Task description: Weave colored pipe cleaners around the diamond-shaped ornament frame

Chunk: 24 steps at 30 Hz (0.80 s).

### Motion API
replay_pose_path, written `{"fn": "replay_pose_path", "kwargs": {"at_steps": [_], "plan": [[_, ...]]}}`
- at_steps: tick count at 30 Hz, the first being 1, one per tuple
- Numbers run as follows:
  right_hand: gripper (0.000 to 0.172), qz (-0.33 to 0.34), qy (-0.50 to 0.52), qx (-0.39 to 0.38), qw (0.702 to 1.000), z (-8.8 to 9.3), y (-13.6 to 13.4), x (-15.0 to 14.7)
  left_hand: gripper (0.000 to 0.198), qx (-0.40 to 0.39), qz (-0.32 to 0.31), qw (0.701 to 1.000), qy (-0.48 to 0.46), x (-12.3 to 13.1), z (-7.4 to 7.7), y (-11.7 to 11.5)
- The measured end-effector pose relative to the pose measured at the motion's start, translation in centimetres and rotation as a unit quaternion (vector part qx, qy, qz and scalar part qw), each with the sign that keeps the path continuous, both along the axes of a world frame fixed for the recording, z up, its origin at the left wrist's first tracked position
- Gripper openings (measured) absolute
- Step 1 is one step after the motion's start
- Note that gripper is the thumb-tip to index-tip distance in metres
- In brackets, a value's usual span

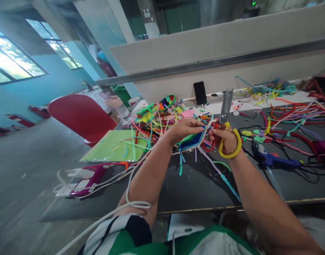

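Pinching a blue piece [192,142] above the dark table [175,187], the left hand [186,129] is just beside the right hand [226,139], whose fingertips pinch the piece's corner, with scissors [225,110] hooked on that hand; beyond stands a black phone [200,92]

A craft workshop; scissors [224,115], piled pipe cleaners [158,123], a blue glue gun [278,160] show it.
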State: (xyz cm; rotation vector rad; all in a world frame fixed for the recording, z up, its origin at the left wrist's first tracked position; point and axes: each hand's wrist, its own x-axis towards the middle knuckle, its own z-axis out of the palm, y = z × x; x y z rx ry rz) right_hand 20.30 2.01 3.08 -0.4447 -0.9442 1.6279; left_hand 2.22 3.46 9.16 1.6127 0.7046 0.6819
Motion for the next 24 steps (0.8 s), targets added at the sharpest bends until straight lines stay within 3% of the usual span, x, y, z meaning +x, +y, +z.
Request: {"fn": "replay_pose_path", "kwargs": {"at_steps": [7, 14, 19, 24], "plan": [[0.022, -0.007, 0.050, 0.008, 0.999, 0.4, 0.0, 0.9, 0.030, 0.023, 0.058, 0.994, 0.086, -1.4, 0.1, 0.6], [0.023, -0.007, 0.042, 0.012, 0.999, 0.5, -0.4, 0.0, 0.029, 0.019, 0.054, 0.997, 0.057, -0.8, -0.2, 0.6], [0.030, -0.075, 0.008, 0.048, 0.996, 0.2, 0.1, 0.2, 0.029, 0.017, 0.063, 0.995, 0.069, -1.0, -0.2, 0.5], [0.033, -0.099, 0.002, 0.071, 0.993, 0.5, 0.2, 0.5, 0.030, 0.002, 0.056, 0.996, 0.077, -1.3, 0.0, 0.3]]}}
